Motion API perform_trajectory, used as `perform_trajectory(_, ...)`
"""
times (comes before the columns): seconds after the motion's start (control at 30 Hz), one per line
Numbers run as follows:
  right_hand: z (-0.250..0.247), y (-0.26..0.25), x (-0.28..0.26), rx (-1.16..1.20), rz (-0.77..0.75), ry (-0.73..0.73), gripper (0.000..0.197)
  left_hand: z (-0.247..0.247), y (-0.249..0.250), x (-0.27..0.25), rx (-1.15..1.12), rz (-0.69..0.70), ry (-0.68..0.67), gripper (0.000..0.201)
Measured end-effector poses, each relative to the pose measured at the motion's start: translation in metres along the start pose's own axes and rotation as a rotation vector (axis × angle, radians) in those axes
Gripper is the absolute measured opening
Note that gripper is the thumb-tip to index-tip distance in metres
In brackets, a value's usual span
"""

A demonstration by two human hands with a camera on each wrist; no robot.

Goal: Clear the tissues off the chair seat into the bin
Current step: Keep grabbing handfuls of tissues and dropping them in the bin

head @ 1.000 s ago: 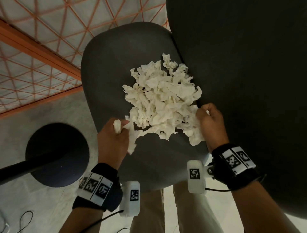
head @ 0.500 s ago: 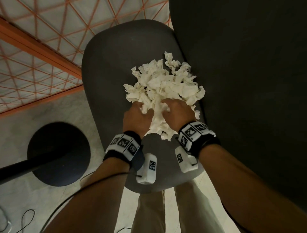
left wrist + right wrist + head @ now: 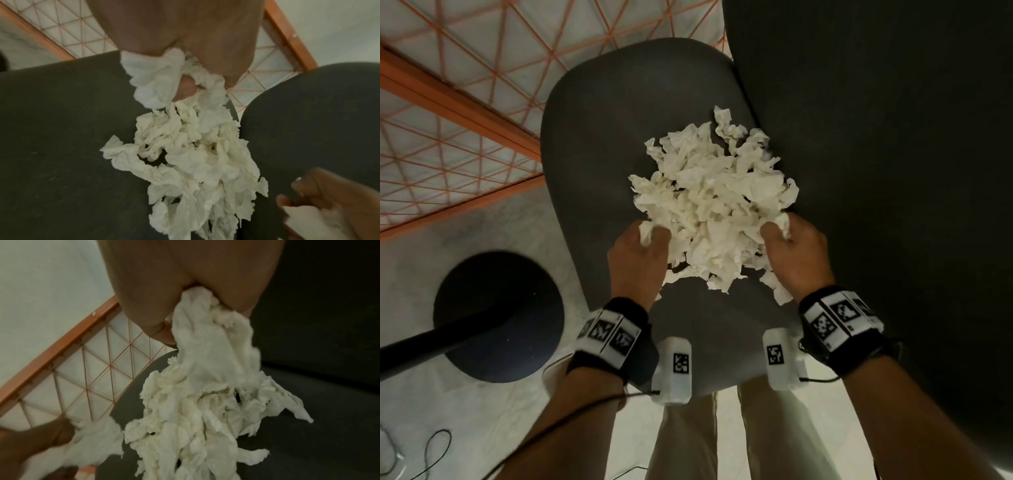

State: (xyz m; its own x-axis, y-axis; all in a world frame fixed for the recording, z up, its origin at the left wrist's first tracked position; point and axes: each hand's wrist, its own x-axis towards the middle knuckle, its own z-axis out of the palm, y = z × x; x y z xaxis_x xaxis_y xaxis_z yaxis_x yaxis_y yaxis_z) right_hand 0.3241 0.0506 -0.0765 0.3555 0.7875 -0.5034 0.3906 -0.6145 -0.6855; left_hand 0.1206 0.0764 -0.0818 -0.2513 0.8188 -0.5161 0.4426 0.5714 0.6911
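Observation:
A heap of crumpled white tissues (image 3: 715,202) lies on the dark grey chair seat (image 3: 602,130). My left hand (image 3: 643,250) grips a wad at the heap's near left edge, its fingers curled round tissue (image 3: 156,81). At the near right edge my right hand (image 3: 791,246) grips another bunch, and tissue (image 3: 207,340) trails from its fist down into the heap. Some strands hang between both fists. I see no bin in any view.
The dark chair back (image 3: 893,171) rises close on the right of the heap. A black round base (image 3: 500,315) with a pole stands on the pale floor at the left. An orange wire grid (image 3: 448,130) lies beyond the seat. My legs (image 3: 722,438) stand below the seat's front edge.
Half a second ago both hands were pressed together in the heap's near middle. Now they have moved apart to its left and right edges, each holding a bunch of tissue.

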Motion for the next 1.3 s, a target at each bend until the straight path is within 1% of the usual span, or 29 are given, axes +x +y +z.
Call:
perform_trajectory(0.03, -0.003, 0.002, -0.003, 0.012, -0.008, 0.015, 0.011, -0.006, -0.004, -0.006, -0.041, -0.01, 0.009, 0.021)
perform_trajectory(0.1, -0.005, 0.006, -0.007, 0.001, -0.035, 0.049, 0.028, -0.015, -0.011, -0.016, -0.132, -0.048, 0.023, 0.021)
perform_trajectory(0.13, -0.006, 0.007, -0.009, 0.006, -0.055, 0.067, 0.03, -0.019, -0.016, -0.021, -0.162, -0.054, 0.038, 0.023)
perform_trajectory(0.2, -0.004, 0.008, -0.01, 0.061, -0.063, 0.083, 0.022, -0.024, -0.021, -0.03, -0.189, -0.051, 0.066, 0.015)
perform_trajectory(0.23, -0.002, 0.007, -0.01, 0.104, -0.046, 0.071, 0.022, -0.025, -0.021, -0.034, -0.211, -0.044, 0.073, 0.007)
perform_trajectory(0.27, 0.001, 0.006, -0.009, 0.128, -0.036, 0.042, 0.026, -0.026, -0.022, -0.037, -0.214, -0.027, 0.08, 0.006)
perform_trajectory(0.3, 0.004, 0.004, -0.009, 0.116, -0.051, 0.008, 0.027, -0.026, -0.025, -0.04, -0.205, -0.016, 0.086, 0.01)
perform_trajectory(0.37, 0.011, -0.001, -0.007, -0.023, -0.126, -0.064, 0.03, -0.024, -0.03, -0.042, -0.173, -0.031, 0.069, 0.014)
perform_trajectory(0.43, 0.018, -0.003, -0.003, -0.215, -0.176, -0.188, 0.044, -0.022, -0.034, -0.044, -0.134, -0.063, 0.037, 0.014)
perform_trajectory(0.5, 0.027, -0.002, 0.004, -0.405, -0.165, -0.295, 0.057, -0.017, -0.035, -0.046, -0.08, -0.08, 0.013, 0.007)
perform_trajectory(0.53, 0.031, 0.0, 0.008, -0.477, -0.156, -0.321, 0.057, -0.014, -0.035, -0.046, -0.039, -0.083, -0.001, 0.005)
perform_trajectory(0.63, 0.039, 0.003, 0.016, -0.576, -0.159, -0.284, 0.038, -0.004, -0.044, -0.043, 0.121, -0.083, -0.082, 0.02)
perform_trajectory(0.67, 0.039, 0.003, 0.017, -0.571, -0.161, -0.256, 0.034, -0.001, -0.049, -0.041, 0.19, -0.081, -0.125, 0.023)
perform_trajectory(0.77, 0.031, 0.001, 0.016, -0.469, -0.174, -0.142, 0.035, 0.009, -0.063, -0.033, 0.37, -0.074, -0.246, 0.033)
perform_trajectory(0.8, 0.027, 0.0, 0.014, -0.42, -0.179, -0.1, 0.036, 0.012, -0.065, -0.031, 0.417, -0.064, -0.271, 0.037)
perform_trajectory(0.87, 0.018, 0.0, 0.006, -0.312, -0.171, -0.022, 0.034, 0.018, -0.069, -0.026, 0.495, -0.038, -0.278, 0.043)
perform_trajectory(0.93, 0.008, -0.001, -0.004, -0.194, -0.133, 0.021, 0.033, 0.022, -0.072, -0.021, 0.584, -0.034, -0.275, 0.042)
perform_trajectory(1.0, 0.002, 0.0, -0.016, -0.127, -0.069, 0.014, 0.046, 0.023, -0.075, -0.016, 0.666, -0.018, -0.291, 0.029)
perform_trajectory(1.07, 0.002, 0.007, -0.023, -0.128, -0.027, -0.003, 0.048, 0.02, -0.077, -0.014, 0.668, -0.009, -0.294, 0.018)
perform_trajectory(1.1, 0.005, 0.012, -0.026, -0.141, -0.015, -0.015, 0.043, 0.018, -0.078, -0.014, 0.64, -0.014, -0.287, 0.018)
perform_trajectory(1.17, 0.012, 0.025, -0.031, -0.145, 0.02, -0.035, 0.023, 0.011, -0.076, -0.016, 0.565, -0.027, -0.259, 0.021)
perform_trajectory(1.2, 0.016, 0.029, -0.034, -0.144, 0.035, -0.045, 0.017, 0.008, -0.075, -0.017, 0.528, -0.025, -0.237, 0.021)
perform_trajectory(1.3, 0.025, 0.039, -0.042, -0.117, 0.124, -0.057, 0.029, -0.004, -0.073, -0.025, 0.412, 0.014, -0.168, 0.022)
